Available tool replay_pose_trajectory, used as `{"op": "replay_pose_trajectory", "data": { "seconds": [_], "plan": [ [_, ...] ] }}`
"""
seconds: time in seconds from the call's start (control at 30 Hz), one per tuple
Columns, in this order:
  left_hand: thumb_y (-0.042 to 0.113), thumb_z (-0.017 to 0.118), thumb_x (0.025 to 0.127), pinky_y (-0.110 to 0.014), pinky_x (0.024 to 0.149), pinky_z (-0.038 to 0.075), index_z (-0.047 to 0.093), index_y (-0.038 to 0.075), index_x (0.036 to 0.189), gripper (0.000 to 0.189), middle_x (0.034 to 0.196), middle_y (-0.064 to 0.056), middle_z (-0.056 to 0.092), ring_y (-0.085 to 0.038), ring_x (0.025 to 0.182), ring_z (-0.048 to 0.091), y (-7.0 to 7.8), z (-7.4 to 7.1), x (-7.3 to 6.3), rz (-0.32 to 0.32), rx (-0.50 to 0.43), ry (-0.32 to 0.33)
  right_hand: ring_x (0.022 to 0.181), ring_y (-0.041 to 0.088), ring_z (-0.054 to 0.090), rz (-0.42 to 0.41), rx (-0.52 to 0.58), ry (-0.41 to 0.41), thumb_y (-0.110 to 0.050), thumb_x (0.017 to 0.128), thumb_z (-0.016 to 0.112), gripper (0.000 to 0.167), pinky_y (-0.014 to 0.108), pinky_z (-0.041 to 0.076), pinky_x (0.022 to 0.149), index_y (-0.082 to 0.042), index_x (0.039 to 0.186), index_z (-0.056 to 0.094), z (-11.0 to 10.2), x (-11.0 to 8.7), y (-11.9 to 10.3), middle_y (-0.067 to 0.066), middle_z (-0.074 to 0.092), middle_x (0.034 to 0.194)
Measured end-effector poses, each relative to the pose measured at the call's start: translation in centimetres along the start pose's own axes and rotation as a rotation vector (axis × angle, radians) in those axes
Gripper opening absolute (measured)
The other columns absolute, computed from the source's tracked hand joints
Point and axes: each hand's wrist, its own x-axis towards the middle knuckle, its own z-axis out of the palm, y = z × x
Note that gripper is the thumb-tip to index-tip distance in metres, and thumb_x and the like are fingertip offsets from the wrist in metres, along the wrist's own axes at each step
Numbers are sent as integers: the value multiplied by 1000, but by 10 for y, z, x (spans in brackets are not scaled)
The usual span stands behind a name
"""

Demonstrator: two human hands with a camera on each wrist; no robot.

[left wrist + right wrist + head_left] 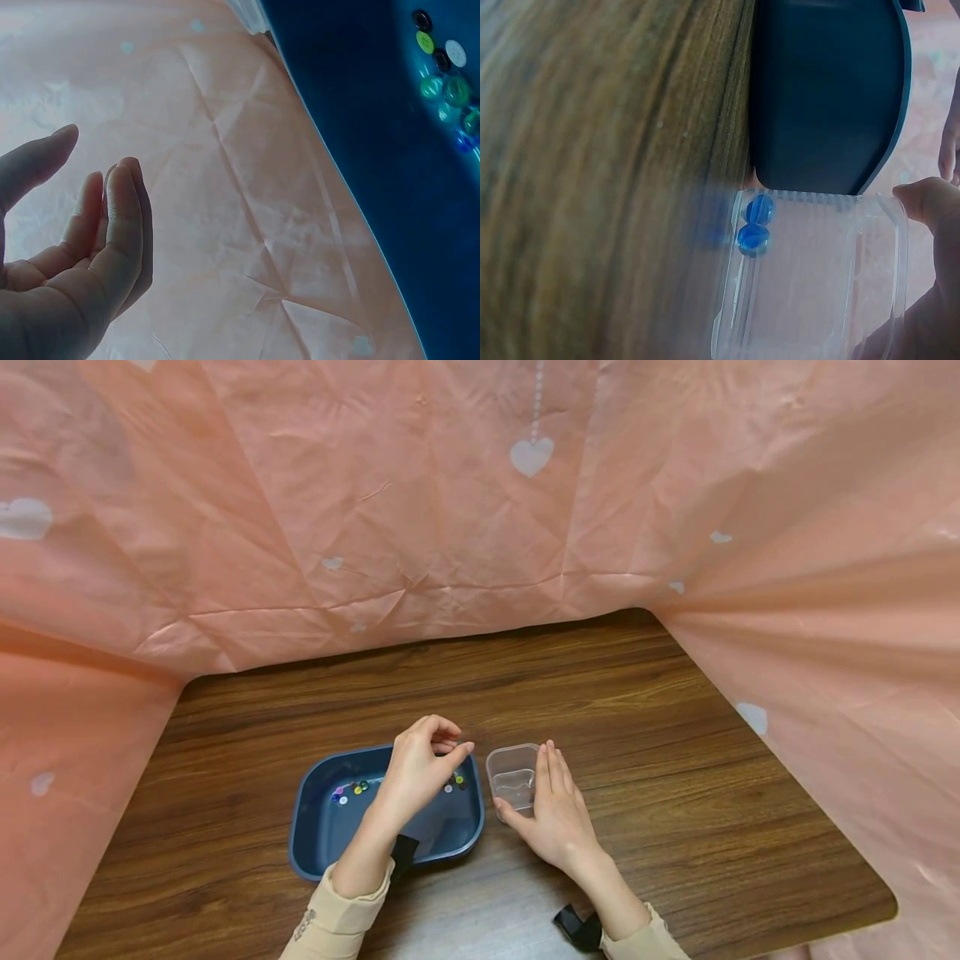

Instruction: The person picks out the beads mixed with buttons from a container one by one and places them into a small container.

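The left grip [422, 766], thumb a bit apart, holds nothing above the blue tray [318, 827]. The right grip [558, 818], fingers straight, touches the clear box [512, 768], about halfway between the tabletop's [712, 777] side edges. A hard push could tip it, spilling the blue balls [754, 238] inside.

The tray [318, 831] under the left hand [422, 768] is plain dark blue. In it, the left wrist view shows black buttons [422, 19], a yellow-green button [425, 42], a white button [455, 53], green marbles [456, 91] and a blue marble [464, 140]. The container [513, 760] at the right hand [558, 822] is clear and colourless, with two translucent blue marbles [754, 238] inside. Beneath both hands, the table [720, 777] is brown with darker streaks of wood grain. Beyond them hangs a peach-pink curtain [450, 518] patterned with white hearts [532, 457]. At the wrists, the sleeves [347, 906] are cream, the left one bearing dark lettering [305, 924], and the bands [405, 852] are black.
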Motion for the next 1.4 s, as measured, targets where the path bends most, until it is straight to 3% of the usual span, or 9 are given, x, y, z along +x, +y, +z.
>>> {"op": "replay_pose_trajectory", "data": {
  "seconds": [0.8,1.4],
  "plan": [
    [12,76,85,-33,73,58,65,0,100,22,94,-9,64,-22,84,70,-15,-18,-4,-93,30,25,147,40,15,-13,-2,16,-53,88,62,101,60,26,113,10,152,14,1,-1,3,27,13,159],
    [11,75,87,-35,74,58,64,-3,103,25,98,-14,65,-26,87,70,-26,-38,-9,-126,80,54,148,38,13,-5,5,5,-52,88,62,101,59,26,113,9,152,13,0,-1,3,25,12,160]
  ]
}}
